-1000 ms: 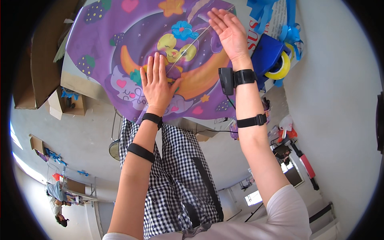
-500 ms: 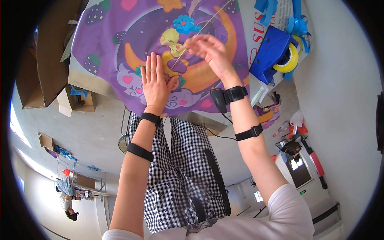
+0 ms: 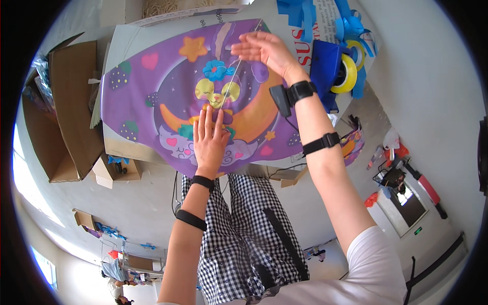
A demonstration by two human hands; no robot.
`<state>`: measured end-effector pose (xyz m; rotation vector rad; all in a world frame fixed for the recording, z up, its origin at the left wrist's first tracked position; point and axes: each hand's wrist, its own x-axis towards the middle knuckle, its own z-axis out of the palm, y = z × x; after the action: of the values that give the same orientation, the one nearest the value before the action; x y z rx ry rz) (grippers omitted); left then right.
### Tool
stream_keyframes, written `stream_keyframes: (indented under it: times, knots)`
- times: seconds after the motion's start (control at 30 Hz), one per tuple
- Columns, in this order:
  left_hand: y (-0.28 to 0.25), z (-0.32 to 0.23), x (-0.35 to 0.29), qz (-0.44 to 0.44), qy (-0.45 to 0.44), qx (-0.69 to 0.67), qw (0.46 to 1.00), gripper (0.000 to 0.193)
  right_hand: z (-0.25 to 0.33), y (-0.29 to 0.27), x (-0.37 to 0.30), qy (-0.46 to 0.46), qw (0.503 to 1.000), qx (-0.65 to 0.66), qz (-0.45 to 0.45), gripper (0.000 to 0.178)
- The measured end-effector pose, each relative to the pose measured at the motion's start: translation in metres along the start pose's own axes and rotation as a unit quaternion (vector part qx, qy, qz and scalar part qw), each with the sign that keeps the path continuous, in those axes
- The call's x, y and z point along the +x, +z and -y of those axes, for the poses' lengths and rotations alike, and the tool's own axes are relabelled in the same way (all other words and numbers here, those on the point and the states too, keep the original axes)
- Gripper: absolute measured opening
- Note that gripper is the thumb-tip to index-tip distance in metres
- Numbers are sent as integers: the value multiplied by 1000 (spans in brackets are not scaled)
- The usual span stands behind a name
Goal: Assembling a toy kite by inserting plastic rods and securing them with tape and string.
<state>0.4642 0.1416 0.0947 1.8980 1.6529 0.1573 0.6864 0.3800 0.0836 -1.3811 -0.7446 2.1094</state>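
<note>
A purple printed sheet with a cartoon animal on an orange moon lies spread over the table, its near edge hanging down. Across it runs a thin, straight, pale strand; I cannot tell whether it is a stick or a cord. My left hand rests flat on the sheet, fingers stretched, with the fingertips at the strand's near end. Over the strand's far part is my right hand, its fingers straight and side by side, palm turned left. Nothing shows in its grasp.
A blue tape dispenser with a yellow tape roll stands at the right, beside blue strips. Cardboard boxes sit left of the table. Black straps and a small device ring my forearms. Another person is far off at lower left.
My view has shifted, so the sheet appears lower. My right hand has moved along the strand toward its far end, fingers straightening. My left hand has slid right and nearer on the sheet.
</note>
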Motion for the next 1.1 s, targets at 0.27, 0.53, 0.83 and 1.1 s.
stream_keyframes:
  times: [0.27,0.53,0.83,1.1]
  knots:
    - [-22,-18,10,37,-11,4,999,60,39,-31,24,-211,829,-364,-368,40]
    - [-73,-19,43,76,19,-18,997,44,28,6,3,-37,774,-495,-392,49]
    - [-114,-15,154,-6,63,-131,989,29,25,16,0,-71,763,-454,-454,43]
    - [-114,-36,204,-24,31,-182,982,28,50,26,16,50,833,-325,-445,33]
